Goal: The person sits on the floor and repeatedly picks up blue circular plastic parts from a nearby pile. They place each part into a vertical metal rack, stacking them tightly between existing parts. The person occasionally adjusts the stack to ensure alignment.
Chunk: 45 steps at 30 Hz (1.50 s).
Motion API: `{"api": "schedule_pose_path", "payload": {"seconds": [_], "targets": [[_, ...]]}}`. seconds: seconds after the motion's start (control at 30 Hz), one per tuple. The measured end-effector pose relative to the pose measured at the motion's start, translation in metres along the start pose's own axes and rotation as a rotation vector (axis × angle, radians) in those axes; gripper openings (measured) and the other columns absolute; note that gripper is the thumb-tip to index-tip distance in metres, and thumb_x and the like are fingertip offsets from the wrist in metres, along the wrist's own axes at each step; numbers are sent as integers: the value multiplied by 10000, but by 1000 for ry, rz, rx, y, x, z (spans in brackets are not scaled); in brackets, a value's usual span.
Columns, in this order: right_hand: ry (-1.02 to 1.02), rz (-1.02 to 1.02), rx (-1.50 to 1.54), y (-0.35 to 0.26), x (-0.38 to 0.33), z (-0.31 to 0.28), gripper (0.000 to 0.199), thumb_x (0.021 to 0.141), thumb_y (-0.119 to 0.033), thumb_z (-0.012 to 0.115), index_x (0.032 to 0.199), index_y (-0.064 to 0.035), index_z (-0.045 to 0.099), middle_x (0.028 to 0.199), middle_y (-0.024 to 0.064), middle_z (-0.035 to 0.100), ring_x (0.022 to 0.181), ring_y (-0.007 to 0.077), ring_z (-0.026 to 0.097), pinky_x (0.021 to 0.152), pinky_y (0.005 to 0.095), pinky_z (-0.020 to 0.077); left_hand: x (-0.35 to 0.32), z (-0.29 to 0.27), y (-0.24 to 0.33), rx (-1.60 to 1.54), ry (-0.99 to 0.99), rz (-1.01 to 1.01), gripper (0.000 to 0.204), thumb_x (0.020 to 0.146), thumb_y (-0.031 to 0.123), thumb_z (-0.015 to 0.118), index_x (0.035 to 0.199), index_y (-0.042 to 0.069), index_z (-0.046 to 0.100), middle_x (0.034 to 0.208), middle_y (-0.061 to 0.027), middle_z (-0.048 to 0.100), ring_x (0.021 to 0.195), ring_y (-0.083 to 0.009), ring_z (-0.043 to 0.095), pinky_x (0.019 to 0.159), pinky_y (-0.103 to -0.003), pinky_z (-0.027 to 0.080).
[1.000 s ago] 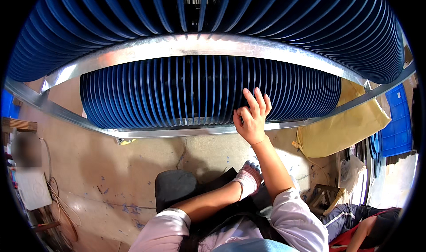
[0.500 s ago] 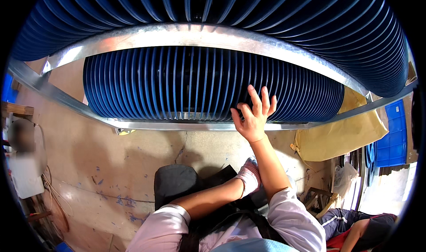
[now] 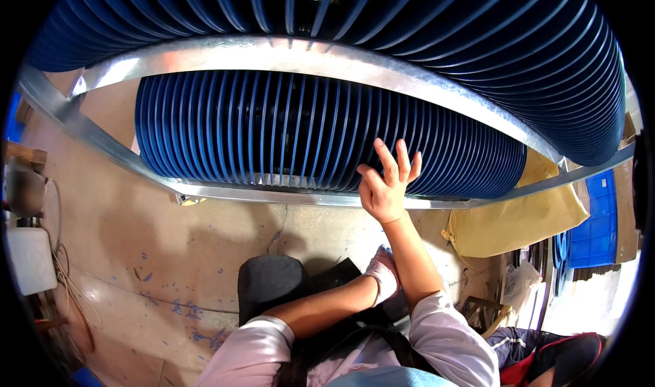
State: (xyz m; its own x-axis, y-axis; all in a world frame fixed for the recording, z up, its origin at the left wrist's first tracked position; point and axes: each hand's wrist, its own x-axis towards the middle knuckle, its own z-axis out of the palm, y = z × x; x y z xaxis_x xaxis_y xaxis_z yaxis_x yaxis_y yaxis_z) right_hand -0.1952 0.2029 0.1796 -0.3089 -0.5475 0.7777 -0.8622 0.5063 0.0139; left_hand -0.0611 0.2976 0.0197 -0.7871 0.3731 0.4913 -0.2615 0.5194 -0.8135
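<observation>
My right hand (image 3: 389, 186) reaches up to the lower roll of closely spaced blue ribs (image 3: 225, 128). Its middle, ring and little fingers are stretched and spread over the ribs; the index finger bends near the thumb. Whether the fingertips touch the ribs I cannot tell, and nothing shows in the hand. Low across my lap lies my left arm, ending in my left hand (image 3: 383, 274), covered by a pale striped knit glove; its fingers are not clear. Above the lower roll, behind a shiny metal bar (image 3: 273, 54), is a larger ribbed blue roll (image 3: 471, 32).
A metal frame rail (image 3: 273, 196) runs below the lower roll. To the right are a tan sheet (image 3: 515, 220), a blue crate (image 3: 592, 223) and another person (image 3: 546, 353) at the lower right. A white container (image 3: 31, 261) and cables stand left. Blue scraps (image 3: 205, 336) dot the floor.
My right hand's index finger has bent closer to the thumb, while the other fingers stay spread. The view has shifted slightly. My left arm looks unmoved.
</observation>
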Motion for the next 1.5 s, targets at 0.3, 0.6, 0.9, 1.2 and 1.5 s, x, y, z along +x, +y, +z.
{"api": "schedule_pose_path", "payload": {"seconds": [0.3,0.6,0.9,1.2,1.5], "targets": [[97,-67,0,-10,9,17,165,714,-156,723,695,-150,559,1399,47,527,1403,327,345,1153,582,91,38,1,-92,1244,399,961,267,999,331,415,1087,133,569,1124,-70,663,1056,-209,590,977,-372,425],[-36,-99,-14,-18,19,10,60,739,-191,701,781,-207,662,1399,24,531,1420,316,321,1157,580,61,38,5,-100,1220,375,954,261,999,326,418,1097,130,559,1115,-73,657,1045,-203,588,968,-359,426],[4,-131,37,-31,31,18,144,721,-182,734,707,-162,593,1403,31,531,1400,316,358,1151,592,84,42,7,-100,1231,346,1023,228,996,332,456,1081,143,551,1054,-58,660,976,-189,603,908,-359,458],[-58,-231,28,-37,40,23,127,738,-122,676,826,-211,652,1395,-4,536,1419,289,340,1161,591,69,56,10,-150,1176,376,1166,225,961,359,541,1072,163,552,1002,-28,665,919,-187,612,832,-363,483],[-81,-182,56,-56,50,23,220,690,-165,783,676,-120,568,1436,108,485,1430,364,296,1156,567,72,55,9,-134,1087,310,1125,294,948,416,556,1086,157,564,1052,-38,669,981,-204,607,900,-366,471]]}}
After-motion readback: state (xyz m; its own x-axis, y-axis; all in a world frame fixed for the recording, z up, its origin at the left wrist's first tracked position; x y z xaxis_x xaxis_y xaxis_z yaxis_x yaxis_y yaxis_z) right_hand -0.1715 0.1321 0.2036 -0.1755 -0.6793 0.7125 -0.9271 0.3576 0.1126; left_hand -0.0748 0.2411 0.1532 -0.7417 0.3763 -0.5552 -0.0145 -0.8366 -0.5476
